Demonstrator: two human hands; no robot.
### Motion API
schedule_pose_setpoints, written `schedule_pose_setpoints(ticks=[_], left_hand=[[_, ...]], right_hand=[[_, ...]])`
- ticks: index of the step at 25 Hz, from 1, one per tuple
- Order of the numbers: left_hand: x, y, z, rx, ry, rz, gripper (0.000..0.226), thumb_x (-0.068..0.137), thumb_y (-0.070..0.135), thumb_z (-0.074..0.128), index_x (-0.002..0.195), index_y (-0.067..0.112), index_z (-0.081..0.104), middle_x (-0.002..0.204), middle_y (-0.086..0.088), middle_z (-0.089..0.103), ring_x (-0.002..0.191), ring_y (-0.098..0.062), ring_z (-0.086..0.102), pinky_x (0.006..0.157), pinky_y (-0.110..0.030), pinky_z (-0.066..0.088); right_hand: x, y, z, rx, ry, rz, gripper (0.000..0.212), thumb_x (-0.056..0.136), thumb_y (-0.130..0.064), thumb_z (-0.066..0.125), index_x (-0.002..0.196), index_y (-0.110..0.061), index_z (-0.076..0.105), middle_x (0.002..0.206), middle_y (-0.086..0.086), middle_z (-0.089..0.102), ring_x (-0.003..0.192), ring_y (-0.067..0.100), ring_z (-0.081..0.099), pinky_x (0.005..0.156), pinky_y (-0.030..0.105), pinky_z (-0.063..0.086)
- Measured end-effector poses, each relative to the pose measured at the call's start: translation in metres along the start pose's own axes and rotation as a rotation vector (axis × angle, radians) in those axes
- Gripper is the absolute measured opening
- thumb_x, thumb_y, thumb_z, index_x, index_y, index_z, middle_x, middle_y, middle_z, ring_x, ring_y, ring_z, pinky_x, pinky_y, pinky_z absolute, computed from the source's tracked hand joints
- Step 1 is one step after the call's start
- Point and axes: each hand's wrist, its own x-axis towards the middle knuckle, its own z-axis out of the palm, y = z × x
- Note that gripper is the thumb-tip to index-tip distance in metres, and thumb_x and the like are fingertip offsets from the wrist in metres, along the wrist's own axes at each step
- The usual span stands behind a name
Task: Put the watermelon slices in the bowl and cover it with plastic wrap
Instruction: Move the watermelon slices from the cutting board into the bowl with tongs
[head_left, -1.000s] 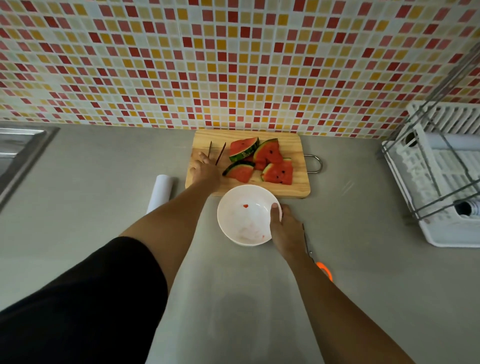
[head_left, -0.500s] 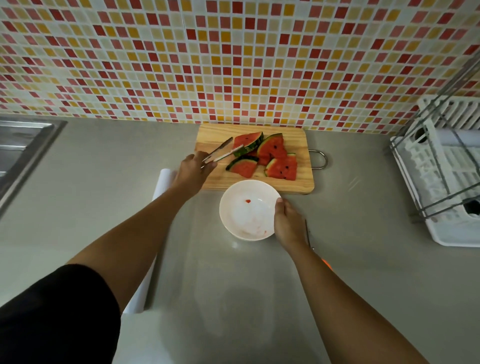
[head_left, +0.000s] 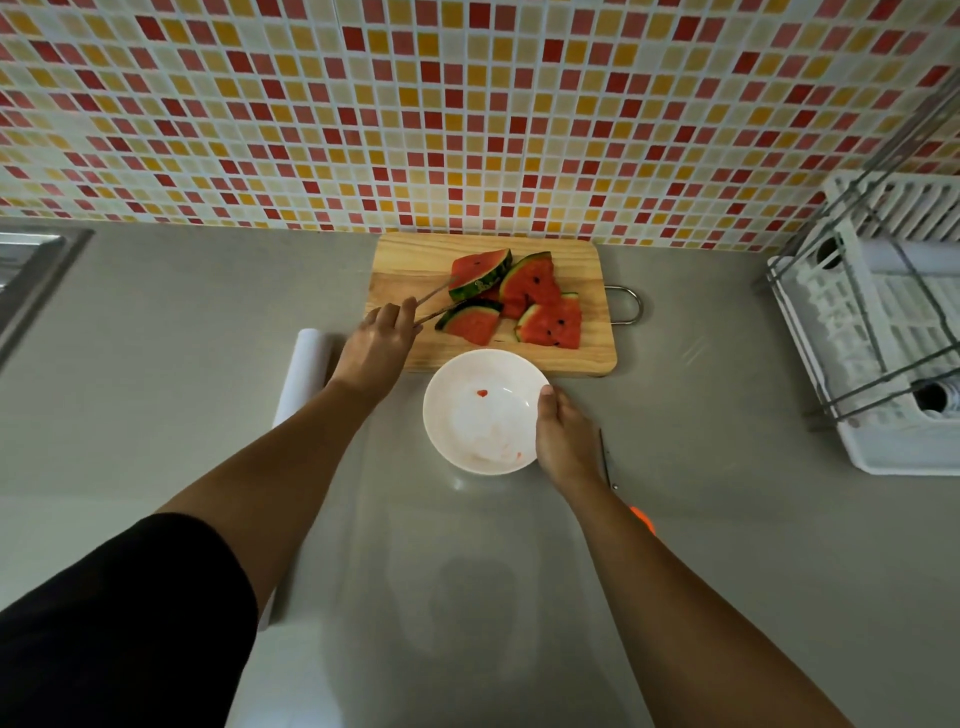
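The left hand (head_left: 376, 345) has its grip closed round the near end of a pair of thin metal tongs (head_left: 431, 304). Their two arms are spread, with the tips at the left edge of the triangular red watermelon slices with green rind (head_left: 530, 283). Four slices lie bunched and partly overlapping on the rectangular wooden cutting board (head_left: 410, 260) at the far side of the grey worktop (head_left: 182, 338). One tip is by the far-left slice and the other by the rind of the near-left one; which slice is meant I cannot tell.

The right hand (head_left: 563, 439) grips the right rim of the round white bowl (head_left: 467, 431), thumb over the edge. The bowl stands just near of the board and holds only a red scrap and juice smears, so by my reading the loading has barely begun.

To do this step well, I would take the near-left slice first, since it lies free of the others and closest to the bowl. Close the tongs across rind and flesh together, because the rind is firm and wet flesh alone may tear or slip. Lift low and carry it the short way while the right hand steadies the bowl or tilts it toward the board.

The white roll of plastic wrap (head_left: 306, 364) waits to the left, and orange-handled scissors (head_left: 605, 457) lie by the right wrist.
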Motion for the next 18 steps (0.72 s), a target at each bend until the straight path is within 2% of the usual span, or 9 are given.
schedule_pose_setpoints(ticks=[6, 15, 18], left_hand=[[0.006, -0.004, 0.000, 0.116, 0.040, 0.062, 0.029, 0.084, 0.002, 0.066, 0.109, -0.013, 0.061, 0.080, -0.028, 0.066, 0.066, -0.044, 0.064, 0.055, -0.045, 0.056], [0.031, -0.002, -0.021, -0.033, 0.164, 0.043, 0.018, 0.083, -0.001, 0.066, 0.096, -0.013, 0.063, 0.071, -0.029, 0.064, 0.057, -0.045, 0.061, 0.049, -0.042, 0.053], [0.034, 0.000, -0.033, -0.109, 0.198, 0.009, 0.018, 0.087, 0.002, 0.061, 0.098, -0.012, 0.064, 0.074, -0.029, 0.065, 0.060, -0.046, 0.061, 0.053, -0.043, 0.053]], right_hand=[[0.003, 0.005, 0.004, 0.037, -0.007, -0.006, 0.041, 0.096, -0.041, 0.029, 0.117, -0.022, 0.059, 0.115, 0.007, 0.065, 0.106, 0.027, 0.058, 0.084, 0.031, 0.041], [0.006, 0.007, 0.006, 0.056, -0.002, -0.019, 0.042, 0.097, -0.041, 0.028, 0.118, -0.020, 0.059, 0.116, 0.008, 0.065, 0.107, 0.029, 0.057, 0.085, 0.033, 0.041], [0.006, 0.008, 0.007, 0.062, 0.001, -0.011, 0.043, 0.097, -0.041, 0.027, 0.119, -0.021, 0.058, 0.117, 0.008, 0.064, 0.108, 0.029, 0.056, 0.084, 0.032, 0.040]])
